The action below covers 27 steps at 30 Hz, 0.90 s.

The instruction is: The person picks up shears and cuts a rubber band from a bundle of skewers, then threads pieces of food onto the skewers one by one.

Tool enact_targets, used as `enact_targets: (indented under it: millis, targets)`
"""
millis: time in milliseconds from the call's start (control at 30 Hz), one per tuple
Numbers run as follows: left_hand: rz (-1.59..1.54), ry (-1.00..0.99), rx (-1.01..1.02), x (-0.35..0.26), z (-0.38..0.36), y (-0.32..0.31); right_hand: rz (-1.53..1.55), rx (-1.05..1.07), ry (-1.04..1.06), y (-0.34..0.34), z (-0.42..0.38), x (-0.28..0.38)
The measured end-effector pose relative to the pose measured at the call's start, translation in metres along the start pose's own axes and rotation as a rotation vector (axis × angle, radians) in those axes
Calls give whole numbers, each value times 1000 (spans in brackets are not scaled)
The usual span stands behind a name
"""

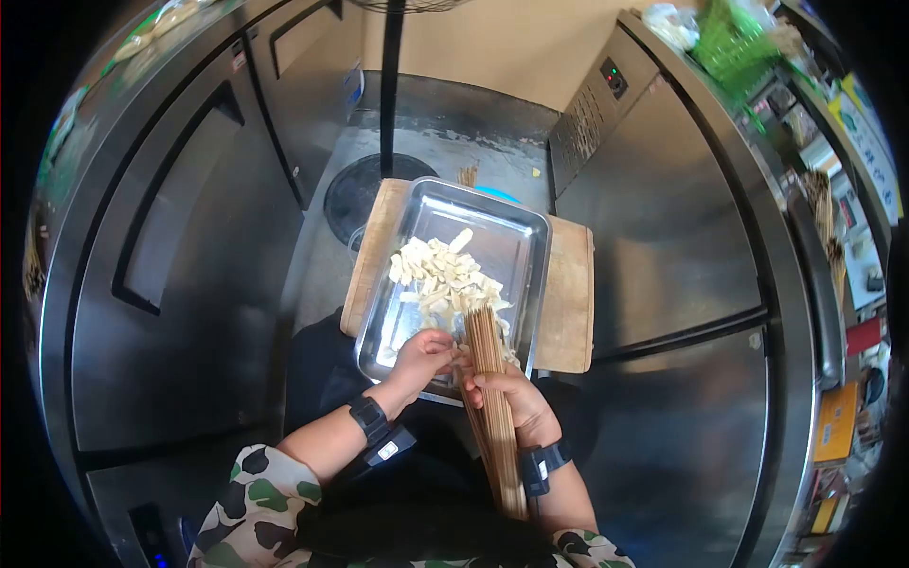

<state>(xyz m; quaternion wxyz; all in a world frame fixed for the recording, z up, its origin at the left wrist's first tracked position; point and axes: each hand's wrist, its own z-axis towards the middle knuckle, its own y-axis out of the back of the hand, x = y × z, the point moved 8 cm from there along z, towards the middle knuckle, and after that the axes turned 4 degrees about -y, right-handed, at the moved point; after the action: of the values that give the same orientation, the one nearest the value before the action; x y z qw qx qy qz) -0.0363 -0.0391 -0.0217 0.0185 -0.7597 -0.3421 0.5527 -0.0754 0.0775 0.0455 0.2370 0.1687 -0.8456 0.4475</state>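
Observation:
A metal tray (pixel 542 275) lies on a wooden board (pixel 571 293), with a heap of pale, cut food pieces (pixel 440 270) in it. My right hand (pixel 511 393) is wrapped round a thick bundle of thin wooden sticks (pixel 497 417), whose upper ends reach over the tray beside the pieces. Just left of the bundle, over the tray's near edge, my left hand (pixel 424 362) has its fingers pinched together close to the right fingers. What the left fingertips hold is too small to make out.
Steel cabinets (pixel 199 275) stand close on the left, and a steel fridge (pixel 672 227) on the right. Behind the tray are a black round lid (pixel 355 199), a black pole (pixel 389 104) and a partly hidden blue object (pixel 497 193). Cluttered shelves (pixel 857 284) line the far right.

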Motion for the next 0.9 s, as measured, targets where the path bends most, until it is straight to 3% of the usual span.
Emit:
enact_targets:
  millis: [67, 200, 300, 400, 600, 800, 900]
  targets:
    - [50, -39, -46, -3, 11, 11, -25, -83, -37, 16, 4, -6]
    - [387, -345, -237, -45, 25, 46, -24, -142, -39, 20, -2, -5]
    - [1064, -567, -188, -82, 1, 25, 0, -156, -30, 24, -4, -7]
    - [1436, -522, -109, -78, -17, 13, 15, -151, -33, 19, -5, -7]
    - [1261, -825, -19, -79, -15, -2, -6, -138, -59, 19, 3, -13]
    - [1323, -700, -120, -65, 0, 9, -23, -123, -53, 18, 3, -13]
    - [1081, -641, -175, -64, 0, 25, -29, -115, -48, 17, 4, -14]
